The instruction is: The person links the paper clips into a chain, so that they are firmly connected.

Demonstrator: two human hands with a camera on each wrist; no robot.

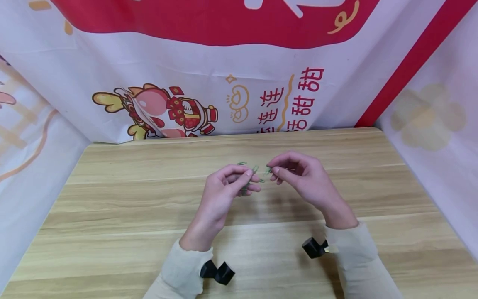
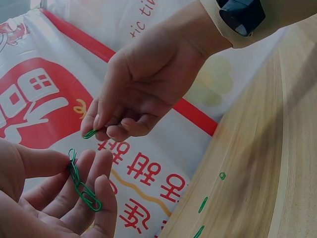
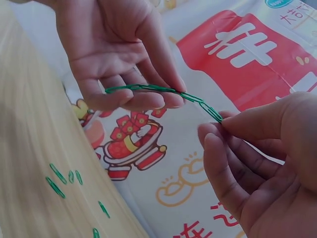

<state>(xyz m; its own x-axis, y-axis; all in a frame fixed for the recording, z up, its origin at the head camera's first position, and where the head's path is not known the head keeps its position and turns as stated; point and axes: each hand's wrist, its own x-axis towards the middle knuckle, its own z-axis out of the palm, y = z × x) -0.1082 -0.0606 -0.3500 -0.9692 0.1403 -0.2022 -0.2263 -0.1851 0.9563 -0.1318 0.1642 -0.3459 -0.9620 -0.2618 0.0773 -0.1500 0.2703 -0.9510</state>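
Green paper-clip chain: near the middle of the head frame, its links lying along the fingers of the left hand.
Left hand: just left of centre in the head frame; thumb and forefinger pinch the chain, the other fingers loosely bent beneath it.
Right hand: just right of centre; thumb and forefinger hold a small green clip in a narrow pinch. In the left wrist frame, a gap separates this clip from the chain.
Loose clips: several, green, scattered on the tabletop at lower left of the right wrist frame.
Backdrop: white cloth with red shapes, lettering and a cartoon figure, across the top of the head frame.
Sleeves: cream, bottom of the head frame.
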